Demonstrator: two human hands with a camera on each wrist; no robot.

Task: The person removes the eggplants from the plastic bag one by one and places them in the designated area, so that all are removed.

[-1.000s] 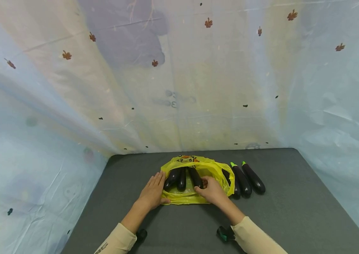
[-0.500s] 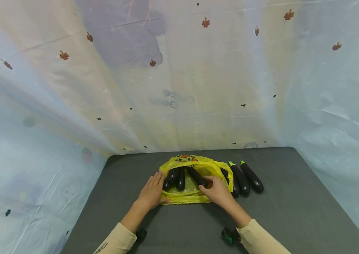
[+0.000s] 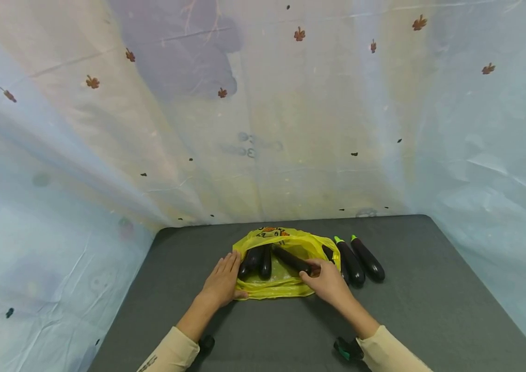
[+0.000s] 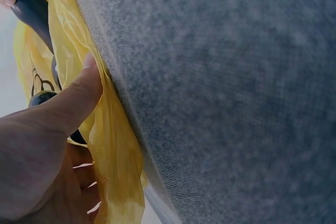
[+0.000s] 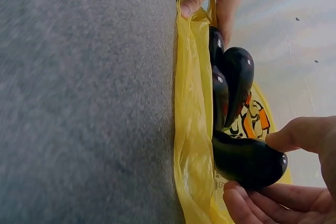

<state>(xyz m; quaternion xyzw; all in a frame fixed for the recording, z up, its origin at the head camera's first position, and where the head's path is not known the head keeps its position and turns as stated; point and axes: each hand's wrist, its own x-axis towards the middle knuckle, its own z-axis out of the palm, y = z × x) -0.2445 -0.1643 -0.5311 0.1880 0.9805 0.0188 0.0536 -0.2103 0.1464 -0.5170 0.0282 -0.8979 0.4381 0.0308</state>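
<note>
A yellow plastic bag [image 3: 286, 292] lies on the table with its mouth facing the person. My right hand [image 3: 329, 281] pinches the rounded end of an eggplant [image 3: 289, 258] between thumb and fingers, inside the bag's mouth. In the right wrist view that eggplant [image 5: 247, 161] slants away from the others, its stem end hidden. Several more dark eggplants [image 5: 240, 74] lie together in the bag's left part. My left hand [image 3: 222, 279] rests against the bag's left side with fingers straight; its thumb [image 4: 81, 90] presses the lower rim.
To the bag's right, two eggplants [image 3: 368, 259] with green stem ends lie side by side on the dark grey table [image 3: 411, 310], and another is partly hidden by the bag. A patterned plastic sheet [image 3: 263, 129] hangs behind and around the table.
My right hand has shifted right with the eggplant's rounded end, so the eggplant now lies more slantwise in the bag. The left hand stays at the bag's left side.
</note>
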